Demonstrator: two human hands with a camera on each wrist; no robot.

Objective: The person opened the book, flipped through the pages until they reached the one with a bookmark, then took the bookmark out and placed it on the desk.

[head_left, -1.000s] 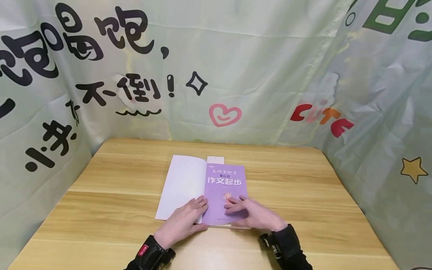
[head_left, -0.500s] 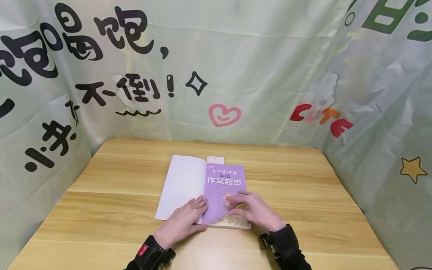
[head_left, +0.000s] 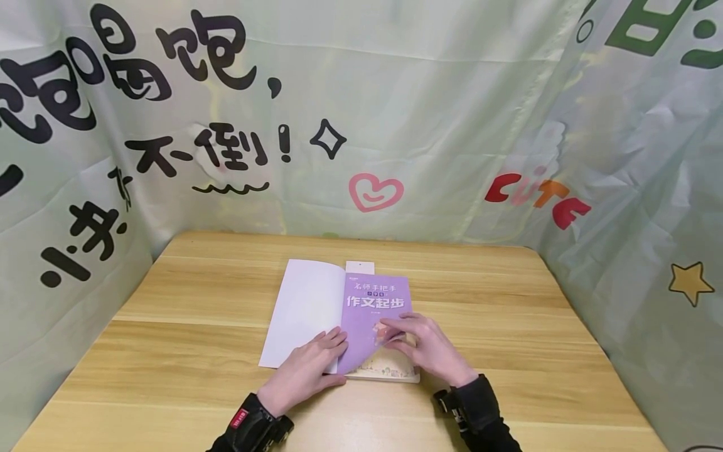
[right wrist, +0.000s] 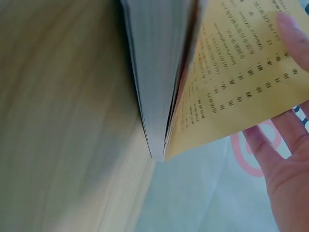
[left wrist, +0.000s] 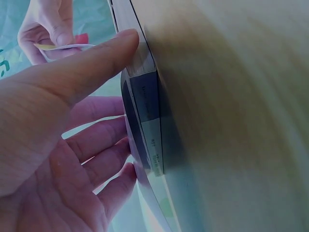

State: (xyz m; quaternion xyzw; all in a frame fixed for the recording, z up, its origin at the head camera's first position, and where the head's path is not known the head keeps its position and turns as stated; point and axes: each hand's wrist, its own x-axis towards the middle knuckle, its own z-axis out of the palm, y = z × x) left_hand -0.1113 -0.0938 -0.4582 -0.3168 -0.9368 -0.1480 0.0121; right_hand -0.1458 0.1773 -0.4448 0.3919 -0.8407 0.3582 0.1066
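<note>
My left hand (head_left: 305,370) lies on the open book (right wrist: 157,67) with its fingers out flat near the fold, and its thumb is at the bottom edge. My right hand (head_left: 432,351) pinches the low right corner of the purple page (head_left: 358,333) and holds it up in a bend. My thumb is on the yellow side, which has rows of small black print, and my fingers are on the purple side. Big white words run near the top of it. Under the lifted corner I see a cream page (head_left: 390,369) with tiny drawings. A white page (head_left: 307,307) lies open on the left. A small white card (head_left: 360,267) pokes out past the top of the book. The book sits in the middle of the wooden desk (head_left: 508,314). Behind it hangs a pale cloth (head_left: 452,113) with black writing, a pink heart (head_left: 376,192) and a yellow star (head_left: 691,284).
</note>
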